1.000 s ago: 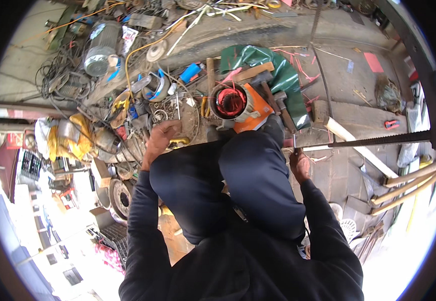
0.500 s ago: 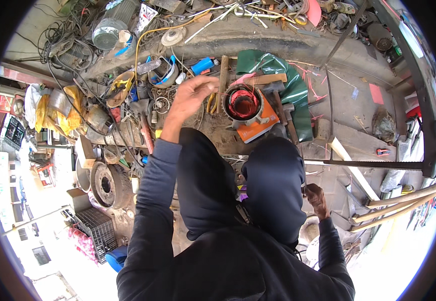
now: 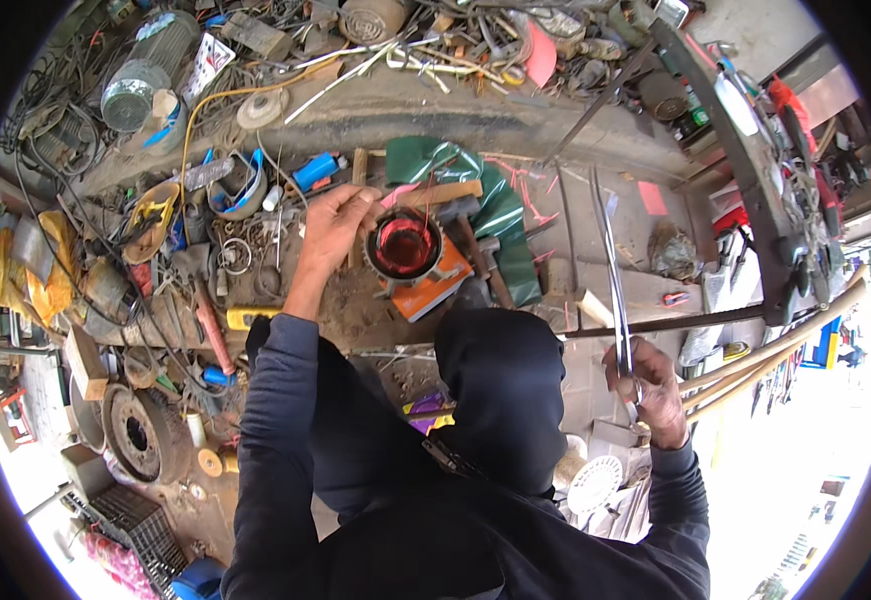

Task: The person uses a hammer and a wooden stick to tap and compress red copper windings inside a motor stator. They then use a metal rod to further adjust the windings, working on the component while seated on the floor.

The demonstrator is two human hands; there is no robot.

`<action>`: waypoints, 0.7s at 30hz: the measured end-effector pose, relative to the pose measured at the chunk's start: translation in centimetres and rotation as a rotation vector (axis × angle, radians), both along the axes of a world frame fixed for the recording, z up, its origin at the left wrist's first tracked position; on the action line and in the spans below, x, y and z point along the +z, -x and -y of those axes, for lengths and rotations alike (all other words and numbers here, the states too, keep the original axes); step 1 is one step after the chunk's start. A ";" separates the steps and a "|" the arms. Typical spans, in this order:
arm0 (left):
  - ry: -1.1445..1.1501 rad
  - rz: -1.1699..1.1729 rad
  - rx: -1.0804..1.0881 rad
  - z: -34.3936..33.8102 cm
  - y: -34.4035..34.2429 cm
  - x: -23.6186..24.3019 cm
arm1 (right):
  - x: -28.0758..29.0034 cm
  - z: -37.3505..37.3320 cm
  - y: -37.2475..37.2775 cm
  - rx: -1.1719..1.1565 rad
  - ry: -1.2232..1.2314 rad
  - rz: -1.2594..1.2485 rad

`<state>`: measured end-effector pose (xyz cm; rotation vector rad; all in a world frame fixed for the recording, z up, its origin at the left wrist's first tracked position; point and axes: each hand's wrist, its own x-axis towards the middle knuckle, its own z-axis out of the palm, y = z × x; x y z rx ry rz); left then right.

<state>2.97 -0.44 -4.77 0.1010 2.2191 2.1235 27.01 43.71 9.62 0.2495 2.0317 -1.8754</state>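
My left hand [image 3: 340, 225] is raised just left of a round metal motor housing [image 3: 405, 245] lined with red windings; its fingertips are pinched, on what I cannot make out. The housing sits on an orange box [image 3: 445, 300]. Hammers [image 3: 475, 240] lie beside it, over a glossy green sheet [image 3: 515, 220]. Low on the right, my right hand [image 3: 650, 390] grips a long, shiny metal strip [image 3: 615, 280] that points upward, away from me. My dark-clad knees are below the bench.
A large motor [image 3: 145, 90], cables and tools crowd the back and left. A dark steel frame [image 3: 765, 240] stands at the right, with long wooden slats [image 3: 765, 360] below it. A wheel rim [image 3: 135, 440] and a black crate [image 3: 125, 510] are at lower left.
My left hand has risen toward the housing. My right hand has moved outward and up, and the metal strip in it now shows at full length. The camera view has shifted.
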 end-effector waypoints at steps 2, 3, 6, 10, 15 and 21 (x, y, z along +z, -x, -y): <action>-0.171 -0.044 -0.099 -1.2 0.7 3.1 | 3.9 2.8 4.3 0.126 -0.076 -0.157; -0.299 -0.061 -0.187 -1.7 0.7 4.6 | 5.2 4.8 6.4 0.182 -0.076 -0.180; -0.544 -0.176 -0.404 -2.4 -0.6 7.3 | 7.7 10.9 12.1 0.331 -0.297 -0.180; -0.660 -0.110 -0.429 0.2 -3.3 6.6 | 6.5 18.4 16.7 0.570 -0.514 -0.105; -0.714 0.108 -0.259 3.5 -3.0 3.2 | 0.2 22.9 17.9 0.643 -0.436 -0.380; -0.552 0.171 -0.142 7.1 -2.4 1.6 | -4.3 19.6 16.6 0.644 -0.389 -0.272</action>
